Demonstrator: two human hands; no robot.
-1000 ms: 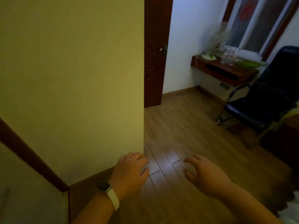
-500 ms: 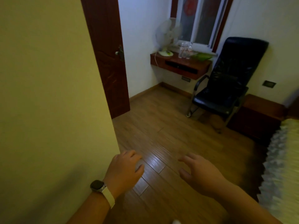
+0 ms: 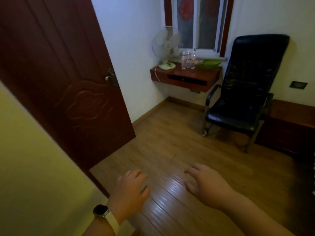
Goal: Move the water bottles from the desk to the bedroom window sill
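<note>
Three water bottles [image 3: 188,60], red labels illegible, apparently on wall-mounted desk [image 3: 201,74] below window sill [image 3: 213,56]; wood floor [image 3: 170,130]. Left hand [image 3: 131,189] and right hand [image 3: 208,184] empty, fingers relaxed.

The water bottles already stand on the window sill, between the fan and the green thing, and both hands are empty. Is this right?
Not quite: the head view shows the water bottles on the desk, below the window sill. They do stand between the fan and the green thing, and the left hand and right hand are empty.
</note>
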